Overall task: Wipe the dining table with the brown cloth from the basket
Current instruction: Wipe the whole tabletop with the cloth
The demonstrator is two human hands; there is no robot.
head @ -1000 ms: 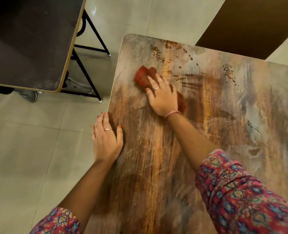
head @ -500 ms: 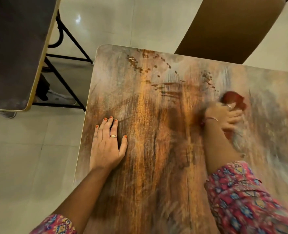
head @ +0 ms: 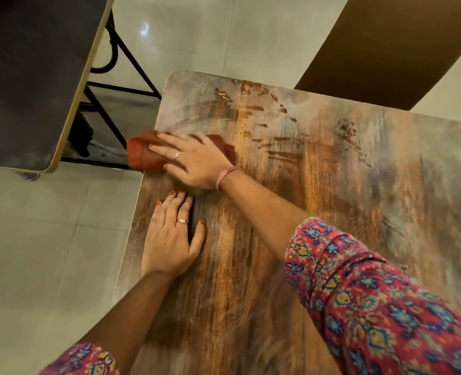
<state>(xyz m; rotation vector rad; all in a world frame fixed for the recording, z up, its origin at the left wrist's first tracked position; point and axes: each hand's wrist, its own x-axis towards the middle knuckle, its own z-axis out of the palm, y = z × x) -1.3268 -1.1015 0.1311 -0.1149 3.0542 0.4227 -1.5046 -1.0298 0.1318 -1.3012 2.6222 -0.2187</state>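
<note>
I stand in a dining area, either of a home or a small eatery; I cannot tell which. Indicators: the dining table (head: 318,212) before me has a printed wood-grain top with rounded corners. Off its far-left corner stands a second table (head: 29,77), dark-topped, pale-edged, on black metal legs (head: 132,63). The floor (head: 34,239) is glossy, pale, large-format tile.
</note>
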